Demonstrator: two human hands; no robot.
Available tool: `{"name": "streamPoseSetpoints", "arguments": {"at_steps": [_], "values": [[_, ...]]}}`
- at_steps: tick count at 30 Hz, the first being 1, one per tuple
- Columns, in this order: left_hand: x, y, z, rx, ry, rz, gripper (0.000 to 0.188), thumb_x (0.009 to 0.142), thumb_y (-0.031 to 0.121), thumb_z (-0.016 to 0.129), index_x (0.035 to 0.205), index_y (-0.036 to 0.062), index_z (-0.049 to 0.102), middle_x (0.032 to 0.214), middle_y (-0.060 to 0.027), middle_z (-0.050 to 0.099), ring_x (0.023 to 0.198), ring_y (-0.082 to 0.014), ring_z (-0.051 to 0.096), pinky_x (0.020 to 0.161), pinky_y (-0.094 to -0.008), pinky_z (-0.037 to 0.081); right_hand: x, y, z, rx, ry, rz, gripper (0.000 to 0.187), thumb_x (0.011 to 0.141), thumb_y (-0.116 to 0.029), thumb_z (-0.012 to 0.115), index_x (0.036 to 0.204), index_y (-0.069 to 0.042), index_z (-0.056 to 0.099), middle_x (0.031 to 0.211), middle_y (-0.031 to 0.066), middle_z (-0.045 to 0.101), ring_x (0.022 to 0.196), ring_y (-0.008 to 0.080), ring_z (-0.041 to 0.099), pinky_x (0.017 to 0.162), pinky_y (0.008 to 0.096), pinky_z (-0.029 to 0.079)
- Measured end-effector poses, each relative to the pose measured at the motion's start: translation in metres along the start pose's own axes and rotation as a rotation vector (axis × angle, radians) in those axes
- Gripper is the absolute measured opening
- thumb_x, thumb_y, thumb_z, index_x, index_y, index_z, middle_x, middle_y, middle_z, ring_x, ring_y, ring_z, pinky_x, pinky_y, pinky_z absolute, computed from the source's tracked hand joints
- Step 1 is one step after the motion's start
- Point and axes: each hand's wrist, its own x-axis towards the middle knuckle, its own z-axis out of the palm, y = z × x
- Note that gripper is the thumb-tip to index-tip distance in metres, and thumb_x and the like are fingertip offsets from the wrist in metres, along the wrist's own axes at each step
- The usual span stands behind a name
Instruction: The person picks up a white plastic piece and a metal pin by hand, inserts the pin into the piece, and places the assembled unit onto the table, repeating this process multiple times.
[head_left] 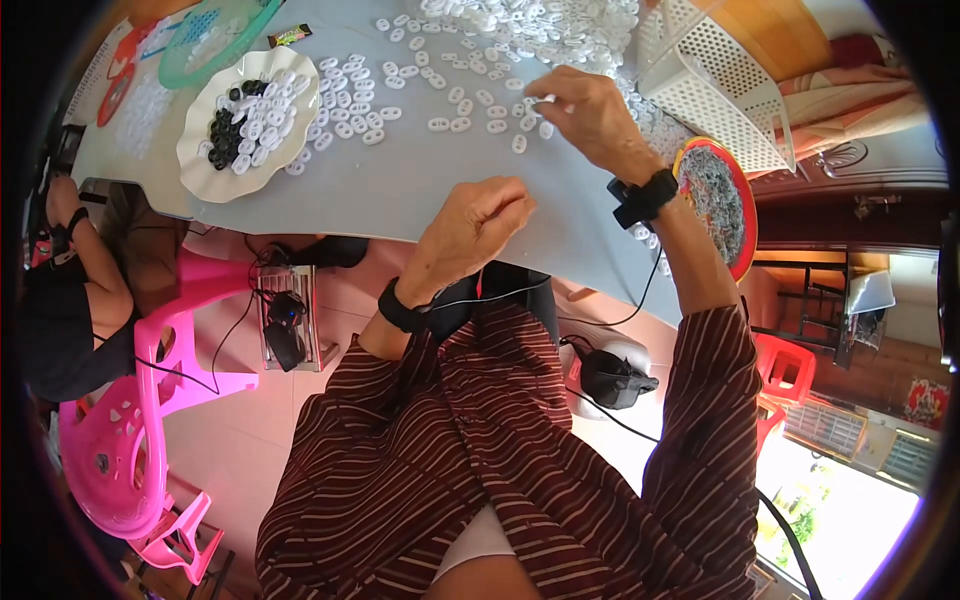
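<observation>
My left hand (475, 232) is at the table's near edge, its fingers curled in and pressed together. What it holds, if anything, is hidden. Farther right and forward, my right hand (585, 115) hangs over the table, thumb and fingertips drawn together beside some small white oval plastic pieces (497, 126) with holes. I cannot make out what is between those fingertips. More such pieces lie loose across the grey tabletop (400, 190). A cream scalloped plate (205, 180) at the left bears white pieces and black ones (222, 135).
A large heap of white pieces (530, 20) lies at the back. A white perforated basket (700, 80) and a red-rimmed bowl (745, 215) of small grey bits stand right. Far left is a green basket (175, 60). Another person's arm (95, 270) shows beside a pink chair (150, 420).
</observation>
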Motion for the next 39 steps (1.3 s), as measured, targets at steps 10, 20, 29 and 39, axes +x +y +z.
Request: {"name": "streamPoseSetpoints", "arguments": {"at_steps": [10,20,29,39], "values": [[-0.001,0.001,0.000,0.019,0.009,0.036,0.016,0.090,0.010,0.053,0.080,-0.0025,0.052,0.065,-0.0029,0.045,0.058,-0.0106,0.039,0.052,-0.0258,0.034,0.005,-0.005,0.018,-0.284,-0.170,-0.182,0.014,0.076,-0.005,0.062,0.089,-0.005,0.068,0.080,0.0097,0.063,0.067,0.0271,0.062,0.063,0.0343,0.049],[0.003,-0.003,0.007,-0.095,0.486,0.111,0.017,0.093,0.014,0.052,0.090,-0.0018,0.055,0.071,0.0001,0.055,0.066,-0.0070,0.048,0.060,-0.0219,0.041,-0.029,-0.037,0.005,0.313,-0.182,0.287,0.015,0.080,-0.014,0.067,0.087,-0.001,0.070,0.067,0.0084,0.065,0.059,0.0084,0.056,0.055,0.0249,0.045],[0.004,-0.014,0.002,-0.034,0.348,0.074,0.019,0.091,0.018,0.057,0.098,-0.0002,0.061,0.073,-0.0003,0.060,0.070,-0.0049,0.051,0.061,-0.0191,0.039,-0.062,-0.054,0.009,0.515,-0.180,0.450,0.016,0.083,-0.014,0.065,0.089,0.000,0.070,0.066,0.0030,0.063,0.060,0.0053,0.051,0.054,0.0223,0.042],[0.003,-0.017,0.011,-0.118,0.306,0.047,0.022,0.092,0.020,0.056,0.094,-0.0015,0.058,0.075,-0.0002,0.058,0.067,-0.0050,0.047,0.060,-0.0184,0.038,-0.068,-0.057,0.006,0.410,-0.010,0.341,0.013,0.077,-0.011,0.066,0.081,0.002,0.067,0.068,0.0087,0.066,0.061,0.0119,0.060,0.058,0.0268,0.049]]}}
